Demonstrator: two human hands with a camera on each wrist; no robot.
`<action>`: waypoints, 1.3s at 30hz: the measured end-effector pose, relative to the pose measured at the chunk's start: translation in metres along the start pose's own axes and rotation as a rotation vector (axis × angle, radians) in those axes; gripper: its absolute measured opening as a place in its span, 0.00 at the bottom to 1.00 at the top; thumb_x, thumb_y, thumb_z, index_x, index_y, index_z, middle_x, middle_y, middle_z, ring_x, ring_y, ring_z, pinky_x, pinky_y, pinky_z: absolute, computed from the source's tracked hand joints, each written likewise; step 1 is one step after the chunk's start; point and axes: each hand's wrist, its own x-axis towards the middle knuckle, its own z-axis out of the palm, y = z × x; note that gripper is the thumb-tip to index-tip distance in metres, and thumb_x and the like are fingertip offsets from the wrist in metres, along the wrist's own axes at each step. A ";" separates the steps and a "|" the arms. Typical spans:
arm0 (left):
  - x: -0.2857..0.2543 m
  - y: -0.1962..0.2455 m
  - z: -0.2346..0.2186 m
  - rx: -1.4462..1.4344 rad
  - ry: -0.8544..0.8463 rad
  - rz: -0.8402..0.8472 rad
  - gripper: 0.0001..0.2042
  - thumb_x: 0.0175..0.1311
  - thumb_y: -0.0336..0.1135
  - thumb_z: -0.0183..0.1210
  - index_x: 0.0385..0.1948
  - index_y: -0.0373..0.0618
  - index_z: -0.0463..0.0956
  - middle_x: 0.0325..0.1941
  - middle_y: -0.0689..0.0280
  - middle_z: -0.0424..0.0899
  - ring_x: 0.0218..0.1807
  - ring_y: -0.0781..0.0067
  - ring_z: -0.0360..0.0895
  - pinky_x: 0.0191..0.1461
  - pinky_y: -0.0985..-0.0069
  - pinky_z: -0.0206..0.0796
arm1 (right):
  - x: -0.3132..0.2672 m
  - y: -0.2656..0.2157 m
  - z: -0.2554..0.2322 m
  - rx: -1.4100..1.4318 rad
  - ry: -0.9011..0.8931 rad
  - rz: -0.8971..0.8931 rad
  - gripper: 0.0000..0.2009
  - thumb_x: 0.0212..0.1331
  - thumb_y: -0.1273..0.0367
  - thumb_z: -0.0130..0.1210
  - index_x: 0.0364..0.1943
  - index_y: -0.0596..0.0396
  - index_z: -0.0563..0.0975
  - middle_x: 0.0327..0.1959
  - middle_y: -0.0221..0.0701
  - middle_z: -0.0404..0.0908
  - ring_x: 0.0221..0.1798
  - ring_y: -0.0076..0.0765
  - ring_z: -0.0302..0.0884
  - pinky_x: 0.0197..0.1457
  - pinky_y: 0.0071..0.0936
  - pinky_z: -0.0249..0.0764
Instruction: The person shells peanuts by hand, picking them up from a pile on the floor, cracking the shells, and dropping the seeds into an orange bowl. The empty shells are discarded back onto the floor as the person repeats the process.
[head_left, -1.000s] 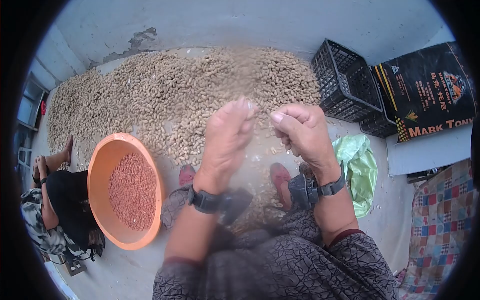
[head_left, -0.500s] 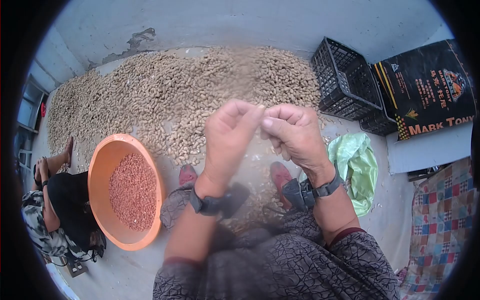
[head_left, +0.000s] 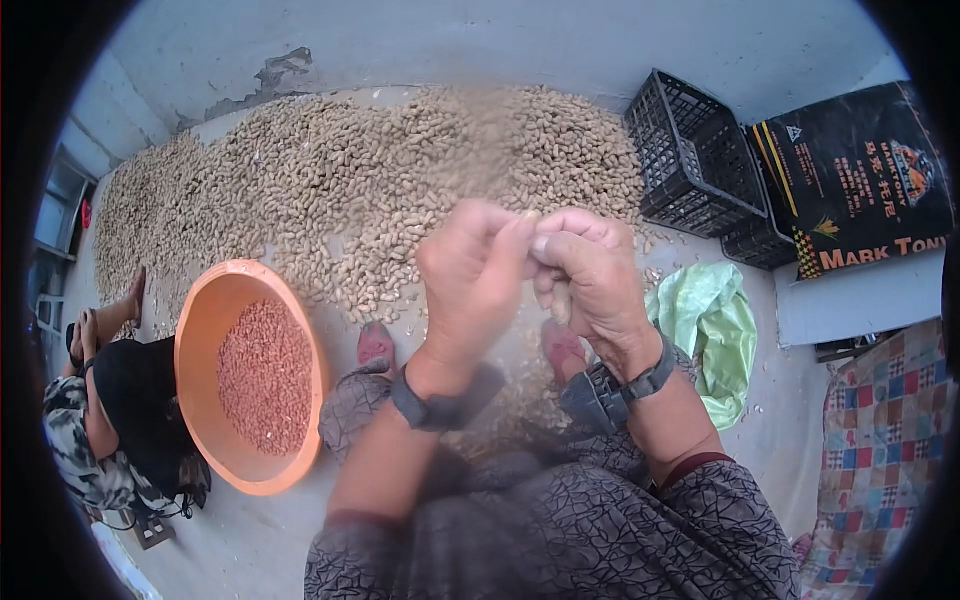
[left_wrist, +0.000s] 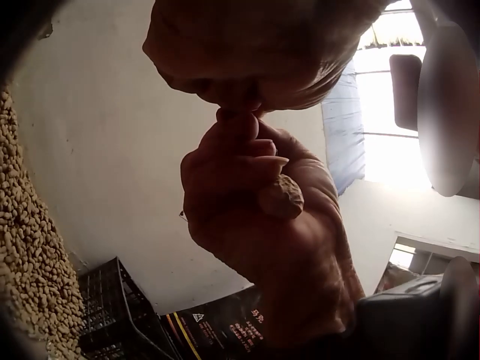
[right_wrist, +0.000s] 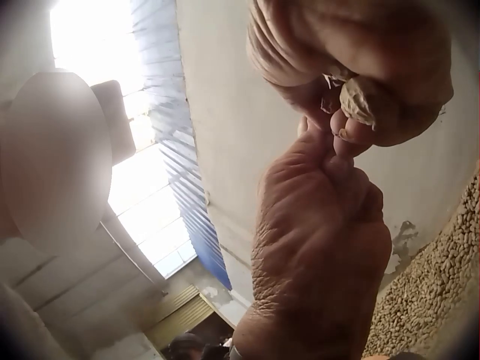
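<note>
Your left hand [head_left: 475, 285] and right hand [head_left: 592, 285] meet at the fingertips, raised over the floor [head_left: 780, 400] in front of you. Your right fingers are curled, grasping a whole peanut [head_left: 562, 302] against the palm, while the thumb and forefinger reach to the left fingertips. Your left thumb and forefinger pinch a small pale piece [head_left: 531, 215], too small to name surely.

On the far side, the peanut pile [head_left: 330, 180] spreads along the wall [head_left: 480, 40], its near edge thinning into scattered pods. To your left, the orange basin [head_left: 205, 370] holds red kernels [head_left: 265, 385]; its right rim is well apart from your left hand, with your left shoe [head_left: 376, 346] in the gap. A seated person [head_left: 140, 400] closes off the space left of it.

To your right, the green bag [head_left: 715, 345] lies near your right forearm. Floor shows between it and the patchwork cloth [head_left: 880, 450]. Farther off, the black crate [head_left: 700, 200] borders the pile's right edge, the black sack [head_left: 850, 180] just beside it.
</note>
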 end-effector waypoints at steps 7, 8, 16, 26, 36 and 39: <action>-0.006 0.001 0.010 -0.295 0.043 -0.118 0.07 0.68 0.32 0.47 0.30 0.40 0.69 0.21 0.69 0.73 0.20 0.86 0.67 0.21 0.85 0.61 | 0.000 0.009 0.006 0.126 0.083 0.006 0.05 0.52 0.75 0.51 0.25 0.64 0.75 0.19 0.33 0.76 0.17 0.20 0.69 0.18 0.18 0.66; -0.007 0.001 0.011 -0.294 0.041 -0.120 0.07 0.68 0.32 0.47 0.30 0.40 0.69 0.21 0.69 0.73 0.20 0.86 0.67 0.21 0.85 0.61 | -0.001 0.010 0.006 0.120 0.093 0.001 0.05 0.52 0.75 0.50 0.25 0.64 0.75 0.19 0.33 0.76 0.17 0.20 0.69 0.18 0.18 0.66; -0.006 -0.011 0.004 -0.540 0.055 -0.332 0.11 0.69 0.36 0.44 0.32 0.39 0.71 0.21 0.71 0.70 0.23 0.86 0.66 0.26 0.85 0.60 | 0.001 0.016 0.007 0.068 0.098 -0.056 0.05 0.53 0.76 0.49 0.25 0.64 0.75 0.20 0.33 0.76 0.18 0.19 0.70 0.20 0.16 0.67; -0.001 -0.011 -0.003 -0.933 -0.004 -0.532 0.11 0.68 0.38 0.48 0.35 0.40 0.72 0.21 0.74 0.67 0.23 0.85 0.63 0.26 0.85 0.57 | 0.003 -0.005 -0.003 -0.226 0.002 -0.077 0.05 0.55 0.74 0.52 0.27 0.63 0.77 0.21 0.29 0.79 0.18 0.15 0.69 0.18 0.15 0.65; 0.003 -0.005 0.007 -0.618 0.014 -0.512 0.11 0.69 0.40 0.47 0.28 0.46 0.69 0.18 0.75 0.67 0.16 0.89 0.57 0.18 0.90 0.49 | 0.009 0.010 -0.004 -0.034 0.041 -0.080 0.03 0.53 0.75 0.55 0.27 0.61 0.77 0.21 0.26 0.76 0.20 0.16 0.70 0.21 0.15 0.66; 0.003 -0.006 0.006 -0.499 -0.031 -0.506 0.11 0.69 0.40 0.47 0.28 0.46 0.69 0.19 0.74 0.67 0.17 0.90 0.57 0.18 0.90 0.49 | 0.009 0.011 -0.004 -0.224 0.144 -0.231 0.03 0.51 0.76 0.55 0.26 0.62 0.76 0.22 0.28 0.77 0.23 0.19 0.72 0.24 0.19 0.67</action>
